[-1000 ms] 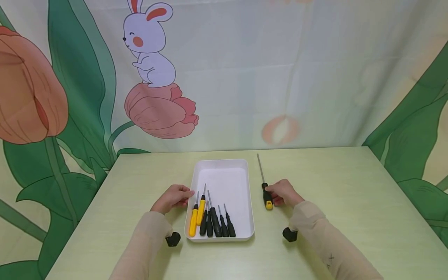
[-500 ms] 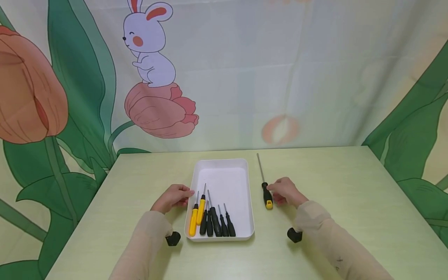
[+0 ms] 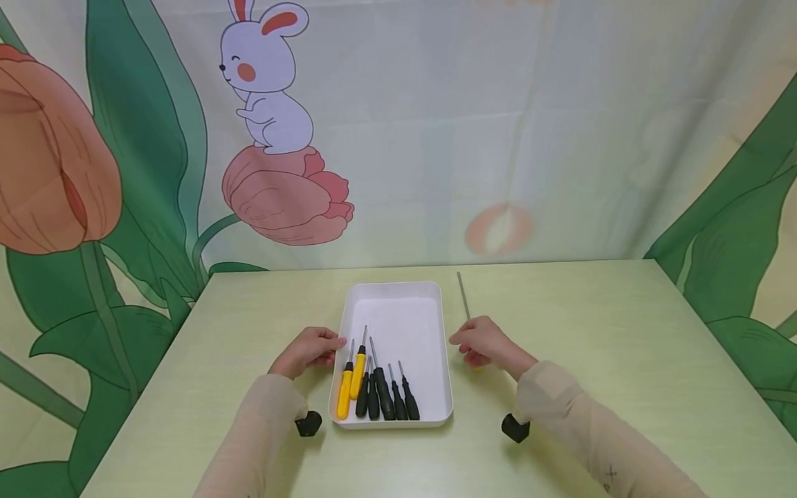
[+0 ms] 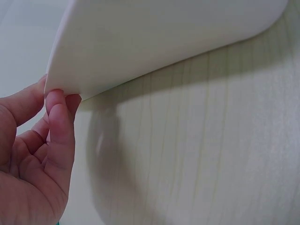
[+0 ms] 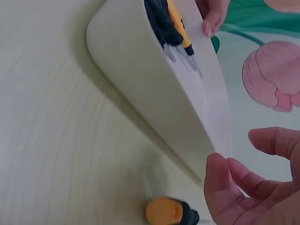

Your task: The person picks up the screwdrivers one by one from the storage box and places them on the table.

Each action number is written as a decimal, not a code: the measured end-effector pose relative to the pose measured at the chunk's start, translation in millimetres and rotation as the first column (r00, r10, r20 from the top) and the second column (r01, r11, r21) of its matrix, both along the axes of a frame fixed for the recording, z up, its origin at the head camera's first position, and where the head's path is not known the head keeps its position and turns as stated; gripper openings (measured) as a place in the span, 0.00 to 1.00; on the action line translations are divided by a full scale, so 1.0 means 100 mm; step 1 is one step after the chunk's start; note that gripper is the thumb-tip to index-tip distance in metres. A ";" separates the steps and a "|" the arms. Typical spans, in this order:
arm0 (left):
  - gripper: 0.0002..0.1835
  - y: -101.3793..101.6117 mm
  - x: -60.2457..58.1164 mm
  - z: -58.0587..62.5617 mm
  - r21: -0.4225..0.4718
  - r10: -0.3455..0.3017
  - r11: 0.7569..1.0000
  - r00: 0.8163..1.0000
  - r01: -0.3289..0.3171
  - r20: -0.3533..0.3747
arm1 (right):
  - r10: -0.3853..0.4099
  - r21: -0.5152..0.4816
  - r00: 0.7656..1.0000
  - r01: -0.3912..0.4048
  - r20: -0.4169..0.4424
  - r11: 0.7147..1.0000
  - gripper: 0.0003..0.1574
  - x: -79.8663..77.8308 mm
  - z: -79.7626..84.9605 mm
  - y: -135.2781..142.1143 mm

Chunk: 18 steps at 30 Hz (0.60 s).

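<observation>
A white tray (image 3: 405,311) stands mid-table with several screwdrivers in its near half: two yellow-handled ones (image 3: 344,395) at the left, black-handled ones (image 3: 382,394) beside them. My left hand (image 3: 308,351) pinches the tray's left rim; in the left wrist view, fingers (image 4: 61,122) lie against the outer wall. My right hand (image 3: 488,340) is over a larger black-and-yellow screwdriver on the table, hiding most of its handle while the shaft (image 3: 463,296) points away. In the right wrist view the thumb and fingers are spread apart by the right rim, with the screwdriver's yellow handle end (image 5: 164,211) below.
The pale wood-grain table (image 3: 610,346) extends to both sides of the tray. Behind it hangs a cloth (image 3: 398,138) printed with a rabbit and tulips. A black block-like piece (image 3: 515,429) sits under the right wrist, another (image 3: 308,424) under the left.
My right hand has left the large screwdriver's handle and moved left over it toward the tray's right rim. The screwdriver, the tray and my left hand have stayed put.
</observation>
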State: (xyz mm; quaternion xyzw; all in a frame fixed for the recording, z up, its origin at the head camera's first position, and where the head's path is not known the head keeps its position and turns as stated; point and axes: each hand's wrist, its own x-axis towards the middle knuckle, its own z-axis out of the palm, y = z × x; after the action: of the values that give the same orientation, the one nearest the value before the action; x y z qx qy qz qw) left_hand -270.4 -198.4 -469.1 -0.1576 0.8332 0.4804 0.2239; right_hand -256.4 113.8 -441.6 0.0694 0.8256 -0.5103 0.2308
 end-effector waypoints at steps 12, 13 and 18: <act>0.19 0.00 0.00 -0.02 0.001 -0.003 1.000 1.000 0.003 -0.004 | 0.120 -0.037 0.992 -0.121 -0.025 0.992 0.10 0.20 0.05 -0.33; 0.19 0.00 0.00 -0.02 0.002 -0.004 1.000 1.000 0.004 -0.004 | 0.142 -0.031 0.989 -0.143 -0.032 0.989 0.10 0.22 0.05 -0.35; 0.18 0.00 -0.01 -0.01 0.004 -0.002 1.000 1.000 0.002 0.000 | 0.213 -0.013 0.976 -0.214 -0.048 0.977 0.10 0.28 0.05 -0.45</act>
State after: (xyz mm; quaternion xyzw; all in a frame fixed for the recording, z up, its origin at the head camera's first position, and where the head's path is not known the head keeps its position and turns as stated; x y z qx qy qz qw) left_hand -271.3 -198.0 -470.2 -0.1564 0.8324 0.4818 0.2249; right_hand -228.8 68.7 -436.9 -0.0335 0.8287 -0.4915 0.2658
